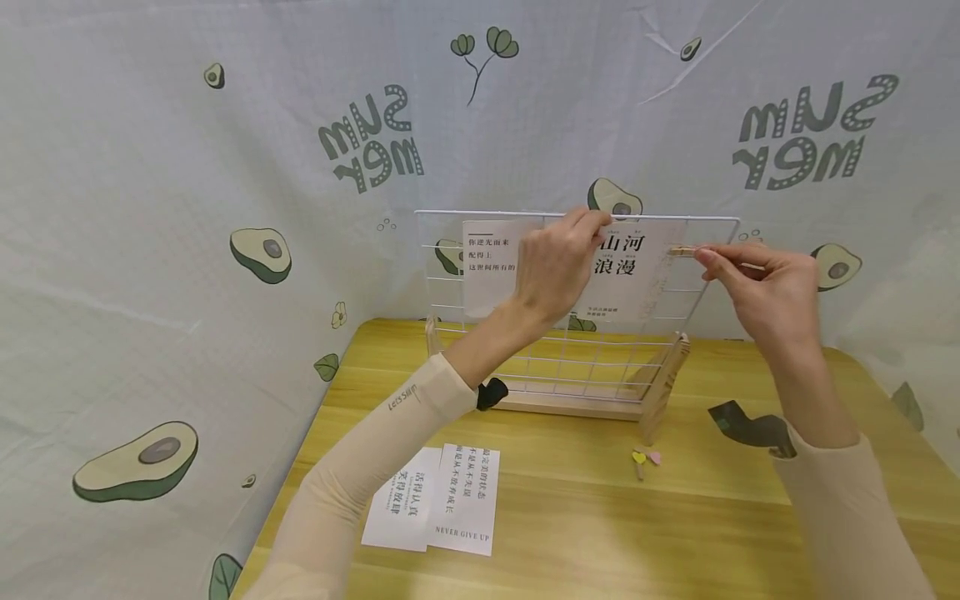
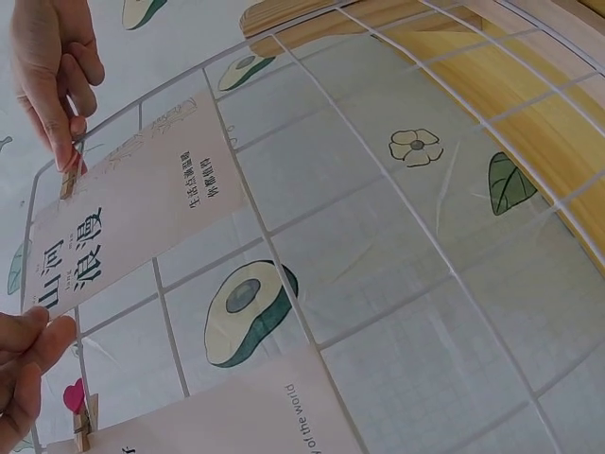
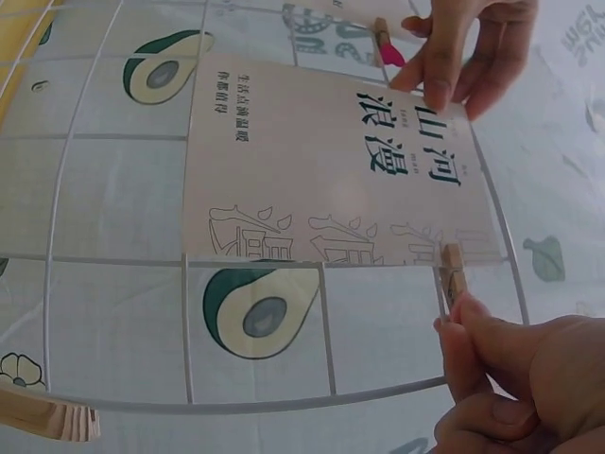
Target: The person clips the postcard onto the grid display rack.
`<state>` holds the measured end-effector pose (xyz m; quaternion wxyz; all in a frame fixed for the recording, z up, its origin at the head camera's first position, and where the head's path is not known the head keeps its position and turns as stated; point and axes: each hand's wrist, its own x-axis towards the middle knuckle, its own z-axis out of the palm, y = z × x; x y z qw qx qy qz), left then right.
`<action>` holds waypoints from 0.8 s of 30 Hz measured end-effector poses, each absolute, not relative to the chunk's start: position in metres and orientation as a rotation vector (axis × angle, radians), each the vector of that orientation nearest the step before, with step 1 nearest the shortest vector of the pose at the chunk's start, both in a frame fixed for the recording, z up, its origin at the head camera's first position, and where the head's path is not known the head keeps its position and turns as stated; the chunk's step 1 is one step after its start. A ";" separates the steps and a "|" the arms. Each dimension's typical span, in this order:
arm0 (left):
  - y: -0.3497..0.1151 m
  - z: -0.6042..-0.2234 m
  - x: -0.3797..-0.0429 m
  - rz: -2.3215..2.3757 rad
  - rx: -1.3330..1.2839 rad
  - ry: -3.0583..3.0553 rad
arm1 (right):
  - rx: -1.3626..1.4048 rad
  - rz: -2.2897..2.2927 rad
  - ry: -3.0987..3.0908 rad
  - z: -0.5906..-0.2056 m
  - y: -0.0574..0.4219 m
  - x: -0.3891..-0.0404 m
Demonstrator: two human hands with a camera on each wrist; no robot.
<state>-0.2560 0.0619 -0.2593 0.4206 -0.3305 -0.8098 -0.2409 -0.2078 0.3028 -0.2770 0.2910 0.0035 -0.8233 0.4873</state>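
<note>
My left hand (image 1: 555, 254) pinches the top left part of a pale card with large dark characters (image 1: 618, 292), holding it up at the top of a white wire grid (image 1: 495, 213). At the card's right edge, my right hand (image 1: 772, 279) pinches a small wooden clothespin (image 3: 454, 272) between thumb and index finger; its tip overlaps the card's edge in the right wrist view. Left of it a second card (image 1: 486, 292) hangs on the grid, partly behind my left hand. A clothespin with a pink heart (image 2: 81, 421) grips that card's top edge.
The grid stands in a wooden base (image 1: 663, 387) on a yellow wood-grain table (image 1: 570, 517). Two printed cards (image 1: 463, 508) lie overlapping at the front left, beneath my left forearm. Clothespins with yellow and pink hearts (image 1: 639, 457) lie before the base. An avocado-print curtain (image 1: 150, 333) hangs close behind.
</note>
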 end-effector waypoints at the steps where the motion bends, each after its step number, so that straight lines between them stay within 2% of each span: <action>1: 0.062 -0.259 -0.255 -0.606 -0.824 -2.034 | 0.004 1.306 -2.200 -0.277 0.303 -0.208; 14: 0.046 -0.262 -0.242 -0.591 -0.824 -2.048 | 0.008 1.129 -2.015 -0.289 0.298 -0.199; 24: 0.014 -0.311 -0.223 -0.711 -0.941 -2.014 | -0.129 1.157 -2.026 -0.320 0.311 -0.173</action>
